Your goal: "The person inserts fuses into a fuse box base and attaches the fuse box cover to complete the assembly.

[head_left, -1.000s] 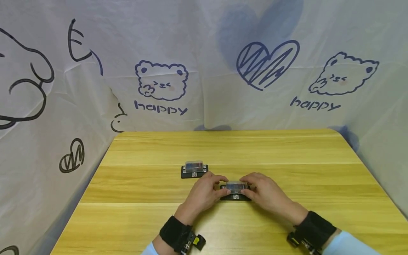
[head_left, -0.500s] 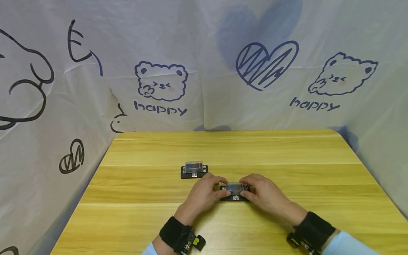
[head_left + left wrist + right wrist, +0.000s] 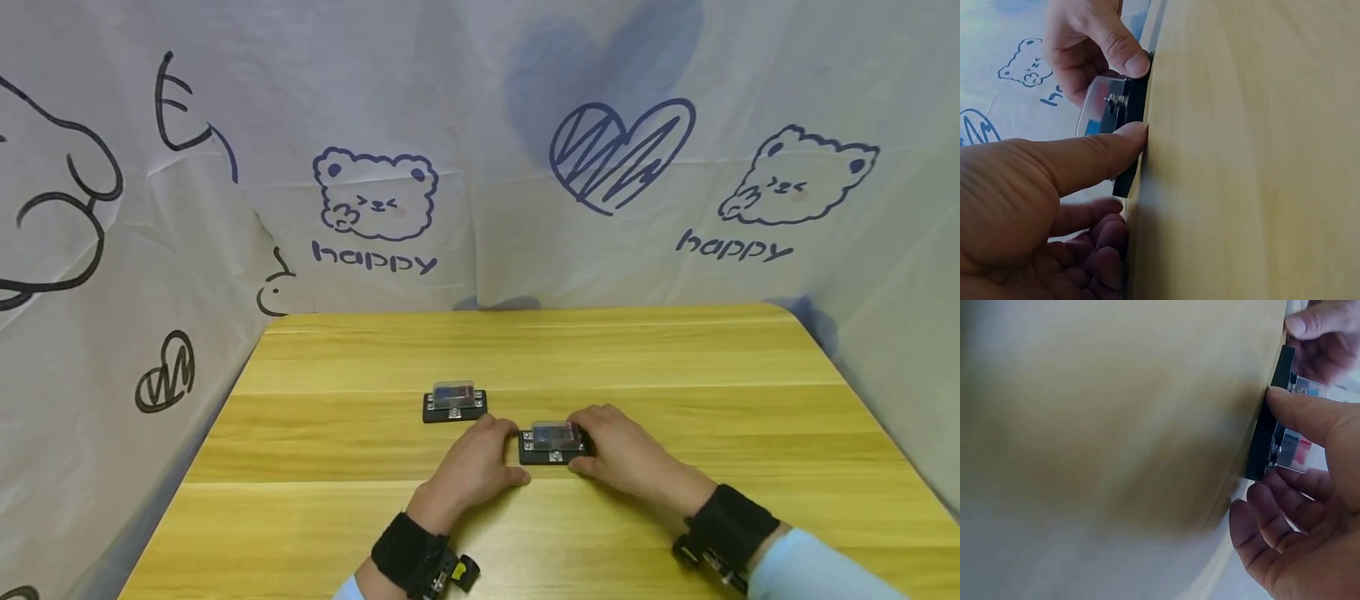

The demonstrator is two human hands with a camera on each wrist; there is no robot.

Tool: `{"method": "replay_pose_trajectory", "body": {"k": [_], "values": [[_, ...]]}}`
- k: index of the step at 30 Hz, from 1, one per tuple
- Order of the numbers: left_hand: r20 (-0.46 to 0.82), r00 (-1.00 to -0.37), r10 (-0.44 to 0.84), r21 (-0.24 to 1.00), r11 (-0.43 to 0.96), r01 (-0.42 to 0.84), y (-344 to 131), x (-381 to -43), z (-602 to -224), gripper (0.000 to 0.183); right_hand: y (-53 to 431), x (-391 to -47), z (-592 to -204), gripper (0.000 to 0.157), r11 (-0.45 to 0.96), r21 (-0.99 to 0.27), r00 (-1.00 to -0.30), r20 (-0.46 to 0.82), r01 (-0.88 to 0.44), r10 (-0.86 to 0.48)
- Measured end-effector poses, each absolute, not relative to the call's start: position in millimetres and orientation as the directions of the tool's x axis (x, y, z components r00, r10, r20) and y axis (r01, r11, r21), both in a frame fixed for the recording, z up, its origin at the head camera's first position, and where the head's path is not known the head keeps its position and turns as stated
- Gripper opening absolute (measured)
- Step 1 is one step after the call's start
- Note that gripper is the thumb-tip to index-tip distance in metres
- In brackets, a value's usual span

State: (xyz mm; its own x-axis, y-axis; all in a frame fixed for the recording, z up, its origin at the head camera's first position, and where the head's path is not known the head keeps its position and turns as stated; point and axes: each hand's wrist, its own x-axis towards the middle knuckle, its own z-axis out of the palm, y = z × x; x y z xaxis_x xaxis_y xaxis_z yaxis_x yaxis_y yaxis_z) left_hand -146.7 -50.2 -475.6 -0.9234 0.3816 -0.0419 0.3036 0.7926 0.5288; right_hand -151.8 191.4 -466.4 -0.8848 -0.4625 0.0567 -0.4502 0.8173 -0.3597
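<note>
A small fuse box [image 3: 555, 440] with a black base, metal screw terminals and a clear cover sits flat on the wooden table. My right hand [image 3: 628, 452] holds its right end, thumb on the near edge of the base [image 3: 1264, 440] and fingers behind. Just off the left end is my left hand [image 3: 474, 465], its thumb and fingers spread apart with nothing held. Blue and red parts show through the cover [image 3: 1297, 452] in the right wrist view. A second, similar fuse box [image 3: 454, 403] stands farther back and to the left, untouched.
The wooden table [image 3: 337, 433] has rounded far corners. White cloth [image 3: 495, 217] with drawn hearts and bear faces hangs behind it and along both sides. Each wrist wears a black strap [image 3: 408, 552] with a small camera.
My left hand has let go of the fuse box cover and drawn its fingers apart, slightly leftward. The right hand has shifted its grip from the cover to the base's right end.
</note>
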Motion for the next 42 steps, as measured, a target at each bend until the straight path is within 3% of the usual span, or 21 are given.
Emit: {"method": "replay_pose_trajectory", "body": {"k": [19, 35, 42], "values": [[-0.064, -0.925, 0.374, 0.533, 0.797, 0.285, -52, -152, -478, 0.059, 188, -210, -468, 0.058, 0.846, -0.36, -0.914, 0.049, -0.393, -0.404], [-0.043, -0.923, 0.381, 0.528, 0.793, 0.303, -52, -153, -477, 0.058, 186, -216, -466, 0.061, 0.855, -0.367, -0.922, 0.024, -0.368, -0.386], [-0.055, -0.917, 0.394, 0.513, 0.799, 0.313, -59, -150, -475, 0.058, 197, -209, -466, 0.071, 0.849, -0.417, -0.938, 0.028, -0.324, -0.345]]}}
